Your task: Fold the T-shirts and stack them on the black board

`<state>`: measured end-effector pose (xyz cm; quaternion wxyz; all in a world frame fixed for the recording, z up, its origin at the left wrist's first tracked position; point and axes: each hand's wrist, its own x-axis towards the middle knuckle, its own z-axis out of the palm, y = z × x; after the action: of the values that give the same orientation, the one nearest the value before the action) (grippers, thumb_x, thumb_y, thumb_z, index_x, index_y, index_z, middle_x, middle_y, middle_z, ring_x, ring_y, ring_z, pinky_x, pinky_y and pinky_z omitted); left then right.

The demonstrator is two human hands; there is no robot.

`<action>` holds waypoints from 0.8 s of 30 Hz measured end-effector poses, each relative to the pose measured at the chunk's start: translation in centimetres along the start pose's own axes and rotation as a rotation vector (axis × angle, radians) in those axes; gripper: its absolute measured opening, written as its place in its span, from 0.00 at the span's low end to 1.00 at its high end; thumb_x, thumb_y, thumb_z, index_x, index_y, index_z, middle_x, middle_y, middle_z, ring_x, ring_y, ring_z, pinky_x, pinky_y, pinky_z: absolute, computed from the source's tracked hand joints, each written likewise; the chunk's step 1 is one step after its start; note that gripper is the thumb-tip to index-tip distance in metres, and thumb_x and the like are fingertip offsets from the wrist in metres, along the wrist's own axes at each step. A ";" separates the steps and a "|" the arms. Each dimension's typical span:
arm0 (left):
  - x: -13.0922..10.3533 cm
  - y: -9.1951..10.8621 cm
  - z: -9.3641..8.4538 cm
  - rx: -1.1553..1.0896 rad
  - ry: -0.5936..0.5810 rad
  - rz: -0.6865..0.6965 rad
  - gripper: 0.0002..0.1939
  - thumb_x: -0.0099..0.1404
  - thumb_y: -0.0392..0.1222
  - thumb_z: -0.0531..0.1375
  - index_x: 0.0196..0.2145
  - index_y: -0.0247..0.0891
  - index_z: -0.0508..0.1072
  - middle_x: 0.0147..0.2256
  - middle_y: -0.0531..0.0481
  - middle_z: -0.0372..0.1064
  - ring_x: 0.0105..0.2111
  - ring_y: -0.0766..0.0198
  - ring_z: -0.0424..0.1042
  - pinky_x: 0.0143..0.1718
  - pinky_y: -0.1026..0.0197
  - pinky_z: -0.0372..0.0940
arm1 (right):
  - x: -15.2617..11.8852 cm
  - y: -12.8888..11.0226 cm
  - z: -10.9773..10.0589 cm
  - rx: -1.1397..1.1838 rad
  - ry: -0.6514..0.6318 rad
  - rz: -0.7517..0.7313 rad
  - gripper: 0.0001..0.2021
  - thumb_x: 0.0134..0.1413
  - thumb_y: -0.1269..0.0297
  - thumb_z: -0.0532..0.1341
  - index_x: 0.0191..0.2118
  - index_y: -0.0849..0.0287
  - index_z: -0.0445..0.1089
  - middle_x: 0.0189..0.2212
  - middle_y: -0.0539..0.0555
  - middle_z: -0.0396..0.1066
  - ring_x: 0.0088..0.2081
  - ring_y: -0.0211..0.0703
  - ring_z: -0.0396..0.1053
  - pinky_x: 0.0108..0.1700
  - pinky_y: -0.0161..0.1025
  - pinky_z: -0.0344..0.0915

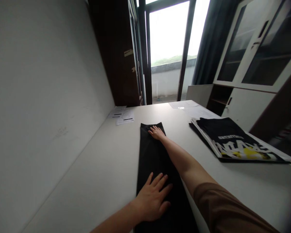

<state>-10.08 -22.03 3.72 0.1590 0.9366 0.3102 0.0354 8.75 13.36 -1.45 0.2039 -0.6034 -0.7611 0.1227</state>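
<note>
A long black folded garment (pixel 151 158) lies flat on the white table (pixel 106 168), running away from me; whether it is trousers or something else I cannot tell. Its far end has a slightly curved edge. My left hand (pixel 153 198) rests palm down on the near part of the cloth, fingers spread. Stretched out further, my right hand (pixel 156 132) lies flat on the garment close to its far end, with its fingers extended. Neither hand grips the fabric. My right forearm covers part of the garment's right edge.
To the right lies a stack of folded T-shirts (pixel 232 137), the top one black with white lettering and a yellow print. Paper sheets (pixel 126 116) lie at the far left, and more papers (pixel 184 105) at the far edge. A wall (pixel 50 97) borders the table's left side.
</note>
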 end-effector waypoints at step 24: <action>-0.2 -5.6 2.1 -0.110 0.416 -0.198 0.23 0.68 0.41 0.59 0.60 0.43 0.72 0.64 0.44 0.63 0.66 0.50 0.59 0.69 0.42 0.49 | -34.5 -0.5 -8.5 0.089 -0.123 -0.506 0.27 0.58 0.67 0.59 0.64 0.52 0.66 0.67 0.59 0.60 0.69 0.54 0.53 0.68 0.56 0.55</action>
<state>-13.09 -18.45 -0.05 0.1452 0.8640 0.4242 0.2290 18.70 -20.73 0.73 0.2079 -0.3757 -0.8926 0.1377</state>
